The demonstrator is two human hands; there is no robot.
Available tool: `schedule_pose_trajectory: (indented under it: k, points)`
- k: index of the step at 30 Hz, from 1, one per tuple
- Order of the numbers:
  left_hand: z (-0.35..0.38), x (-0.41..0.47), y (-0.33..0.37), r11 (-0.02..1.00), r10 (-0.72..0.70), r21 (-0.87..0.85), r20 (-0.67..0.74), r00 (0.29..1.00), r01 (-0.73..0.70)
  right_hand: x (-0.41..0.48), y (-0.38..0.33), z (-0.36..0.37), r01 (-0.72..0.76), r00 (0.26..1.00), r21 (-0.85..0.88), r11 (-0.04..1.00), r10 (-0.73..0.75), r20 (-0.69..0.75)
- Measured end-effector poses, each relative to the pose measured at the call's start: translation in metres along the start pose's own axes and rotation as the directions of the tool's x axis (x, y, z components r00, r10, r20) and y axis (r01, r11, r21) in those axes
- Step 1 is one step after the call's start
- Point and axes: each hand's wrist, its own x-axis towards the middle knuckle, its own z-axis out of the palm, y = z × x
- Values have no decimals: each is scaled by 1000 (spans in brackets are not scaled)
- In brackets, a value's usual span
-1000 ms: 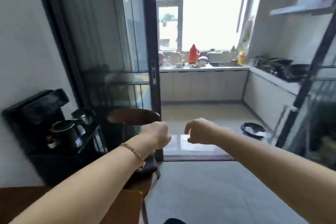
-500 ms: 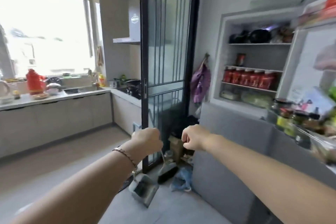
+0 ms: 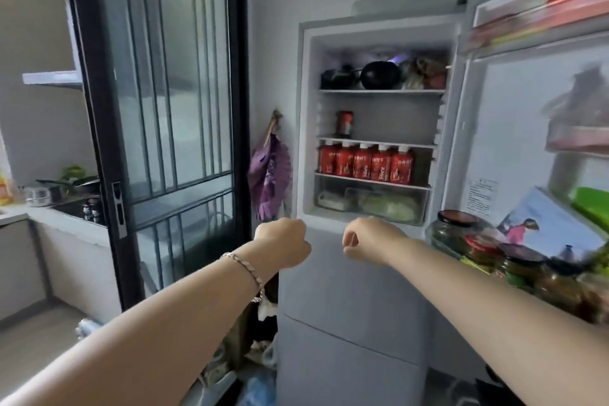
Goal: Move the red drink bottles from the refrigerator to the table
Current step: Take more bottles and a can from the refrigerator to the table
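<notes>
The refrigerator (image 3: 349, 290) stands straight ahead with its upper door swung open to the right. Several red drink bottles (image 3: 365, 163) with white caps stand in a row on the third shelf. One more dark red bottle (image 3: 344, 123) stands alone on the shelf above. My left hand (image 3: 283, 245) and my right hand (image 3: 369, 241) are held out in front of the fridge, below the open compartment. Both have their fingers curled and hold nothing. The table is out of view.
The open fridge door (image 3: 527, 148) on the right carries jars (image 3: 461, 234) and packets in its racks. A black-framed glass sliding door (image 3: 164, 109) stands left. A purple fan (image 3: 270, 171) hangs on the wall. Clutter lies on the floor (image 3: 257, 382) beside the fridge.
The view has swung right from the kitchen to face the open refrigerator, now nearer. Both hands stay raised in front with fingers curled.
</notes>
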Motion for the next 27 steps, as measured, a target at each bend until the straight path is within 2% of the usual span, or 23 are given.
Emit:
schedule_pose_trajectory:
  k: [7,11,14,16,18,21,23,25,27]
  points:
    - [8,154,4,986,116,-113,-42,992,-120,118,60,-14,-229,966,47,972,233,-114]
    - [35,240,23,964,188,-181,-53,981,-194,189,116,-10,-358,901,166,919,387,-197]
    - [55,295,37,947,220,-218,-95,971,-236,242,159,-8,-441,845,188,878,476,-241]
    - [64,332,48,936,224,-244,-138,965,-252,279,186,-10,-437,800,272,857,509,-318]
    - [69,376,62,915,231,-292,-182,956,-277,323,216,-20,-427,722,420,801,582,-374]
    - [66,432,83,870,236,-377,-247,940,-318,375,251,-38,-418,580,624,660,723,-375]
    - [66,459,94,826,221,-460,-268,938,-326,398,269,-44,-369,533,676,638,741,-409]
    - [70,480,105,793,227,-501,-282,932,-345,419,286,-43,-300,552,696,652,714,-431]
    - [77,502,116,776,256,-506,-294,921,-377,437,301,-38,-281,610,694,663,681,-404]
